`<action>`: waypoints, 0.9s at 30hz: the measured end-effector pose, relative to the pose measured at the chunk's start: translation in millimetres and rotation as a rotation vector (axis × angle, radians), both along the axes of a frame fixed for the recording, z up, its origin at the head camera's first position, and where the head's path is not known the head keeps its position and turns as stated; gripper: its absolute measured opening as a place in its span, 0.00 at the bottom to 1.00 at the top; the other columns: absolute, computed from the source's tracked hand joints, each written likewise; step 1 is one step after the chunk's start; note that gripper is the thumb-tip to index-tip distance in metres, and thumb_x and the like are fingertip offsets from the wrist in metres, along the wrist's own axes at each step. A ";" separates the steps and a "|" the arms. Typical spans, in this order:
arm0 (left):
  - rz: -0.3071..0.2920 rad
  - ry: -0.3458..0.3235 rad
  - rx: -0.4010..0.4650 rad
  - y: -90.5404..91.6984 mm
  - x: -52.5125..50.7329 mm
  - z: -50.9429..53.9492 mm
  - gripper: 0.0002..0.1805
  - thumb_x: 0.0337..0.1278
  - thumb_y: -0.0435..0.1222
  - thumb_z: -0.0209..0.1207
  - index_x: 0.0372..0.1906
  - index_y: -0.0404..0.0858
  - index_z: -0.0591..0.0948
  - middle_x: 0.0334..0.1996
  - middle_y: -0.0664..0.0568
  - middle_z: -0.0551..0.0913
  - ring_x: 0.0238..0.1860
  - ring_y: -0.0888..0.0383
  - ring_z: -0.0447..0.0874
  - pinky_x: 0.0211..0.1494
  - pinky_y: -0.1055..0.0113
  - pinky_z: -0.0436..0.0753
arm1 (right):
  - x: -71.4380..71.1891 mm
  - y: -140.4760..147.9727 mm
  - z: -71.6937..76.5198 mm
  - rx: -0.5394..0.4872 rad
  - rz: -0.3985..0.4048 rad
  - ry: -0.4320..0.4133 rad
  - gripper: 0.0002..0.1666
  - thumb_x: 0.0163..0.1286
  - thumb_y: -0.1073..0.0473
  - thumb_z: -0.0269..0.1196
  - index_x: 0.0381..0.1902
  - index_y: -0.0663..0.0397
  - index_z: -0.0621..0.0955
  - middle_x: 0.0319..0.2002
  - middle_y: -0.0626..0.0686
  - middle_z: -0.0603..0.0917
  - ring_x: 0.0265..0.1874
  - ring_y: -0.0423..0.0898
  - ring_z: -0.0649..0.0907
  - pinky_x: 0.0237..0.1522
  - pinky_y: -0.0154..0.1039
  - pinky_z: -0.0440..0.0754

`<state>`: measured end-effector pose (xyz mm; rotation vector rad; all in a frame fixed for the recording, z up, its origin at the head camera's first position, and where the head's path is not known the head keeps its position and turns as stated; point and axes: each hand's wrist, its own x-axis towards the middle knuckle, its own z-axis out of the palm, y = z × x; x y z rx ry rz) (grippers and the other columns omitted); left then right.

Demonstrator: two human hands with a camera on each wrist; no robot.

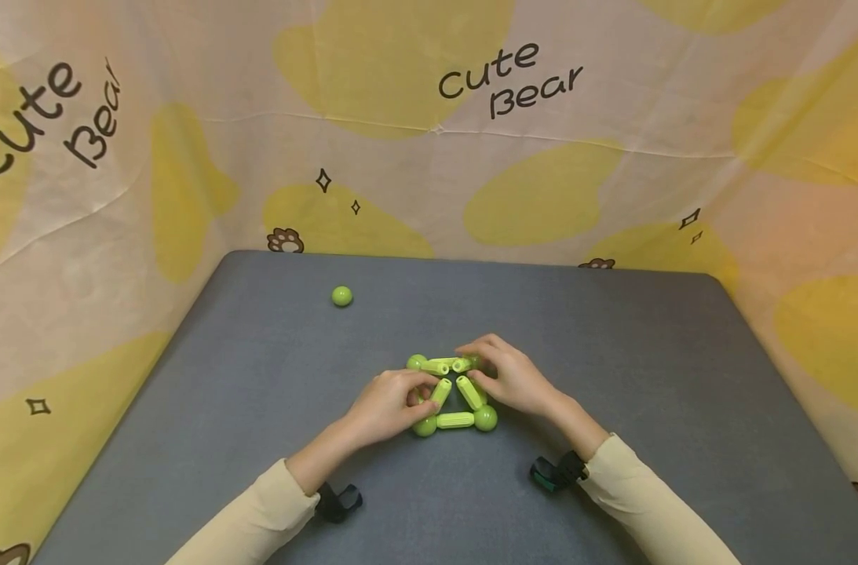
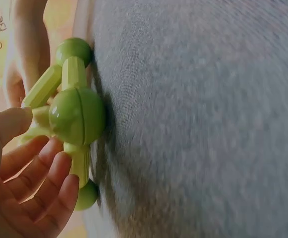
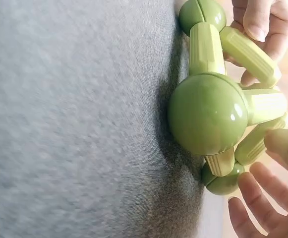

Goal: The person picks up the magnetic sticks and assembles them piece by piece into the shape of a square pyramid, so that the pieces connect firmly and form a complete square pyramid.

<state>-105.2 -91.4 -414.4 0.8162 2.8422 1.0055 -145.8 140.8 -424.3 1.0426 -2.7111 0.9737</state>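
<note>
A square of green building rods (image 1: pixel 455 421) and balls (image 1: pixel 485 417) lies flat on the table, with more rods slanting up and inward from its corners. My left hand (image 1: pixel 389 404) is at the near left corner, its thumb and fingers pinching the slanting rod (image 1: pixel 440 392) there. At the far right corner, my right hand (image 1: pixel 513 377) holds the raised rod (image 3: pixel 258 141) between thumb and fingers. The near right slanting rod (image 1: pixel 470 392) stands free of both hands. In the left wrist view my thumb hides part of the rod behind the front ball (image 2: pixel 77 116).
A loose green ball (image 1: pixel 341 296) lies at the back left of the grey table (image 1: pixel 273 353). A printed cloth (image 1: pixel 400 94) rises along the table's back and sides. Dark straps with small devices (image 1: pixel 559 472) are on both wrists.
</note>
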 end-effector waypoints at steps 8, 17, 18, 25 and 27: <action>0.050 0.053 0.084 -21.9 -14.0 9.5 0.07 0.53 0.36 0.61 0.37 0.41 0.84 0.27 0.59 0.82 0.26 0.68 0.77 0.30 0.74 0.76 | 16.8 5.7 4.3 -0.106 -0.102 -0.055 0.09 0.61 0.64 0.62 0.40 0.54 0.76 0.34 0.45 0.77 0.30 0.37 0.77 0.30 0.34 0.78; 0.323 0.114 0.185 -60.4 -60.9 20.1 0.08 0.56 0.36 0.58 0.38 0.39 0.83 0.33 0.51 0.84 0.34 0.58 0.82 0.38 0.61 0.81 | 35.6 9.1 2.1 -0.062 -0.035 -0.147 0.12 0.63 0.60 0.61 0.45 0.52 0.76 0.38 0.46 0.79 0.31 0.36 0.78 0.32 0.31 0.77; 0.345 0.124 0.185 -64.9 -65.6 19.9 0.08 0.57 0.36 0.58 0.39 0.39 0.83 0.34 0.50 0.84 0.35 0.56 0.81 0.39 0.60 0.81 | 37.3 9.4 1.0 -0.059 -0.033 -0.142 0.13 0.63 0.60 0.61 0.45 0.51 0.76 0.38 0.46 0.79 0.31 0.36 0.78 0.32 0.31 0.77; 0.504 0.177 0.198 -91.3 -94.4 15.9 0.09 0.54 0.35 0.60 0.40 0.37 0.82 0.38 0.45 0.81 0.40 0.49 0.81 0.41 0.55 0.77 | 44.6 11.3 -5.0 -0.067 -0.037 -0.095 0.16 0.59 0.60 0.65 0.46 0.50 0.77 0.38 0.48 0.79 0.30 0.36 0.78 0.30 0.31 0.77; 0.531 0.161 0.198 -96.2 -100.2 14.3 0.11 0.54 0.35 0.60 0.42 0.36 0.82 0.41 0.44 0.80 0.43 0.47 0.79 0.44 0.53 0.75 | 46.6 11.5 -5.7 -0.065 -0.051 -0.093 0.17 0.59 0.60 0.65 0.47 0.51 0.77 0.38 0.47 0.79 0.30 0.37 0.78 0.30 0.30 0.77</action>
